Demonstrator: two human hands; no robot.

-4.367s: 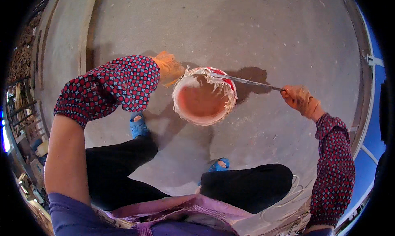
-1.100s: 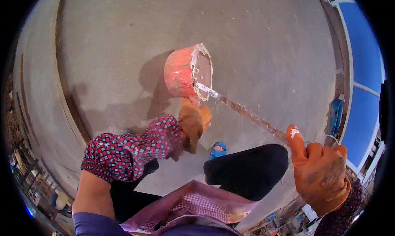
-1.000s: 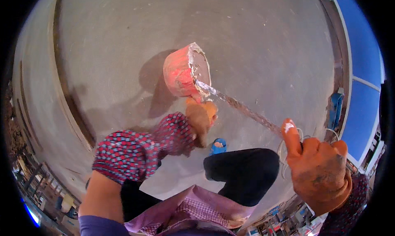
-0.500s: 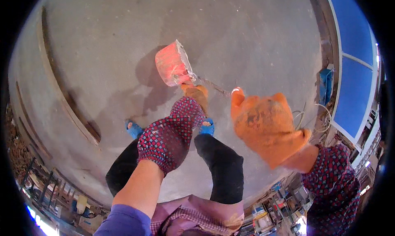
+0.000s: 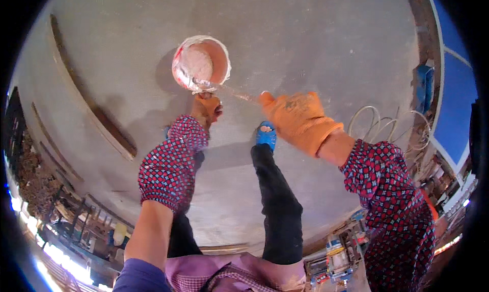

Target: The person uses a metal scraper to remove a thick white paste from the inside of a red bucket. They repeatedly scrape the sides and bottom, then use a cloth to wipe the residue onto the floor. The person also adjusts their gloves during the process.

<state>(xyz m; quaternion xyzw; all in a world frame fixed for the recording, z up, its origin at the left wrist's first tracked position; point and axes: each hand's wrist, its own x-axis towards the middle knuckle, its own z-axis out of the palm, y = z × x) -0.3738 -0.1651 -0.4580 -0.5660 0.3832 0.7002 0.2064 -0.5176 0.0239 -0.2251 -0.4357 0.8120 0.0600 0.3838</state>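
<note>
Plaster coats the inside and rim of a small orange bucket point(image 5: 201, 62) that hangs over the grey concrete floor point(image 5: 316, 32), ahead of the person's feet. The left hand point(image 5: 206, 108), in an orange glove, grips the bucket from below at its near edge. A thin, plaster-caked tool point(image 5: 224, 89) runs from the bucket's rim toward the right hand point(image 5: 298, 120), also in an orange glove; its fingers are curled loosely, index finger pointing at the tool, and whether they actually hold it cannot be told. Both forearms wear red-and-blue checked sleeves point(image 5: 170, 164). A blue sandal point(image 5: 266, 136) shows just below the right hand. Coiled white cables point(image 5: 379, 126) lie at the right.
</note>
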